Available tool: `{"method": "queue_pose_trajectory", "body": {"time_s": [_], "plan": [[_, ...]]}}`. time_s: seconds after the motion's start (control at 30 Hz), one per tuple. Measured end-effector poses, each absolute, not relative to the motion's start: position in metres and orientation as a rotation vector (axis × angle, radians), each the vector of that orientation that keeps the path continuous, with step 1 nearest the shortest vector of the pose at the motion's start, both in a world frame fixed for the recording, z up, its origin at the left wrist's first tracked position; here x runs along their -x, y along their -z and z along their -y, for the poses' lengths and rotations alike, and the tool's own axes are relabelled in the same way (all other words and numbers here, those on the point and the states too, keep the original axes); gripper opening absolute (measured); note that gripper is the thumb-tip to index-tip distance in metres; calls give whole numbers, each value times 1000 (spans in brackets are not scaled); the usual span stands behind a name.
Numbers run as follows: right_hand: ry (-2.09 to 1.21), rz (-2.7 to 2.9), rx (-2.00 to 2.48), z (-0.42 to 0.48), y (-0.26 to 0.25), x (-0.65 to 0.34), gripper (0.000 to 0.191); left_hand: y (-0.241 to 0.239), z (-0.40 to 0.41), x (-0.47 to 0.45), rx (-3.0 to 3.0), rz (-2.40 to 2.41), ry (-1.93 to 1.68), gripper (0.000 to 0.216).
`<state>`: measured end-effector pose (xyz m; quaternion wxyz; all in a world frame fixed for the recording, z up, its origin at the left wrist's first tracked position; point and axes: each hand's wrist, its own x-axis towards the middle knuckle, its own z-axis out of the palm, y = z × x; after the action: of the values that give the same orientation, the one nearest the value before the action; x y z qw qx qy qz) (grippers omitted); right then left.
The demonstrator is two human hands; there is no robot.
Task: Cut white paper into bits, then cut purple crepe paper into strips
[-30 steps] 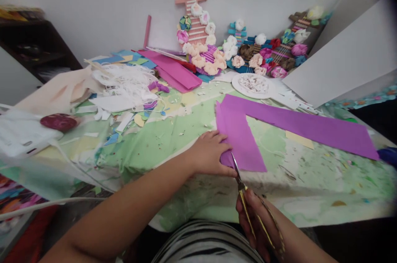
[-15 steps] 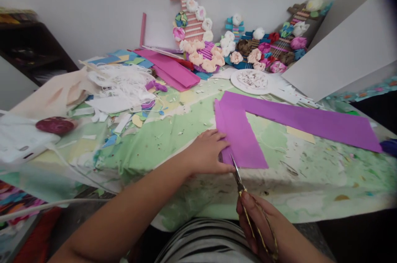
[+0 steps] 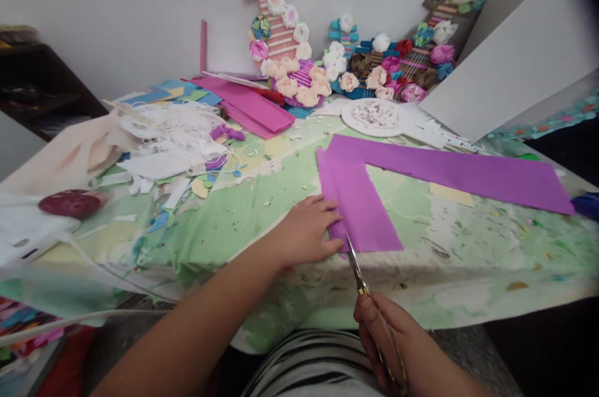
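Observation:
My left hand lies flat with fingers spread on the left edge of a purple sheet of crepe paper, near its lower corner. My right hand grips scissors by their gold handles below the table's front edge. The scissor blades point up and away, their tips over the lower edge of the purple paper, just right of my left thumb. A narrow strip runs along the paper's left side. From its top, a long purple band stretches right across the table.
White string and paper scraps lie at the left, beside a white device with a dark red oval object. Folded pink paper and flower-covered guitar shapes stand at the back. A white round-ended cutout lies behind the purple band.
My left thumb has drawn back slightly left, away from the scissor blades. The scissor handles look closer together. The whole view has shifted a little.

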<state>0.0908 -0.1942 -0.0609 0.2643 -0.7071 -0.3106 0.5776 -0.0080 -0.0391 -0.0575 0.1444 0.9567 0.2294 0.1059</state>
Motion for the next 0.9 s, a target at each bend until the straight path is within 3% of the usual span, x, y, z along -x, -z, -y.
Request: {"method": "queue_pose_trajectory", "body": {"time_s": [0.9], "plan": [[-1546,793,1920,184,63,-96,47,59,38,12,-2678,-706,-298,60]]}}
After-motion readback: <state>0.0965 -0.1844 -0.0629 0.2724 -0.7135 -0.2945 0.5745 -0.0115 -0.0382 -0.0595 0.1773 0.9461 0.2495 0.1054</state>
